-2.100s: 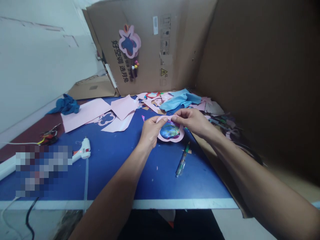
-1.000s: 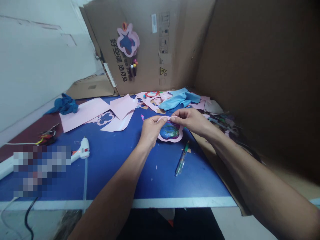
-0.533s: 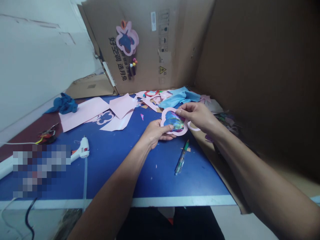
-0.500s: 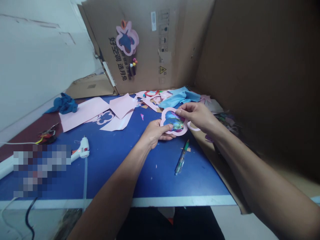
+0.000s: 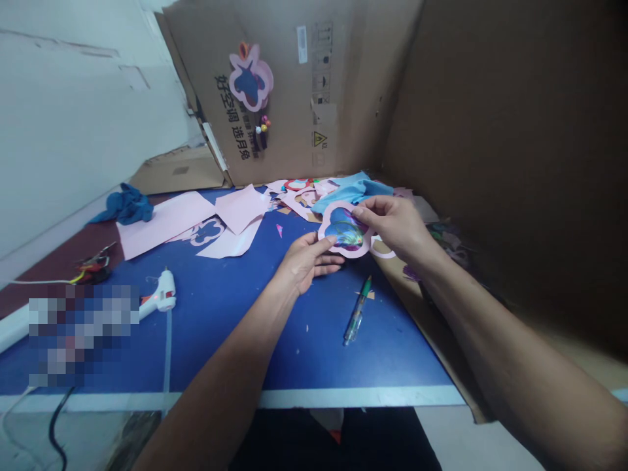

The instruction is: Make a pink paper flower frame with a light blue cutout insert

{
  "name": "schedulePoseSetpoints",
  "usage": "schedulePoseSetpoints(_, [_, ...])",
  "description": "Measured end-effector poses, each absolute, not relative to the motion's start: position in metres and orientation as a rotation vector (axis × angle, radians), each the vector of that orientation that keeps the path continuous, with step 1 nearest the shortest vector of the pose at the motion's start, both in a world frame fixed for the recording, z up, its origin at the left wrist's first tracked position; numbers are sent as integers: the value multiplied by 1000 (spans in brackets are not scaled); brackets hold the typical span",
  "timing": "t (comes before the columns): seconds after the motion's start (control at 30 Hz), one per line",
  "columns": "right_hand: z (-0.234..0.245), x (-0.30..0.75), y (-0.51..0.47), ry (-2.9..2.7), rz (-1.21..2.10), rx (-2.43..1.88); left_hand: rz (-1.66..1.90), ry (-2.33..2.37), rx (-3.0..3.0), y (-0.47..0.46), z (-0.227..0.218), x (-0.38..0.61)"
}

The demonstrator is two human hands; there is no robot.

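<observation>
Above the blue table [image 5: 235, 307], both hands pinch a pink flower cutout [image 5: 346, 233], pen [image 5: 358, 312] lying just beneath.

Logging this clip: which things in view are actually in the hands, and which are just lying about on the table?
In hand:
pink flower-shaped frame with shiny foil centre, held by the left hand and the right hand
pink ring cutout, under the right hand

Lying about:
glue gun
pen
pink paper sheets
light blue cloth
dark blue cloth
</observation>
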State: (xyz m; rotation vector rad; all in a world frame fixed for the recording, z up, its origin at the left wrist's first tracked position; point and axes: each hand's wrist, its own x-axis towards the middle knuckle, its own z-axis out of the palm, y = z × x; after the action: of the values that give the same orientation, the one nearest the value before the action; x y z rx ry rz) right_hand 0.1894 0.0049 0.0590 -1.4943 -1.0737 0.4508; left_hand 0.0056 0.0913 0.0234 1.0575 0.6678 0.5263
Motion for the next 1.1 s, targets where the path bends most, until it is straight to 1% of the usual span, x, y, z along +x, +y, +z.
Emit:
schedulePoseSetpoints(0.23, [58, 187, 6, -1057, 391, -1520, 738, 752, 1012, 92, 31, 5])
schedulePoseSetpoints(1.1, [50, 194, 10, -1039, 370, -1537, 736, 749, 1028, 94, 27, 2])
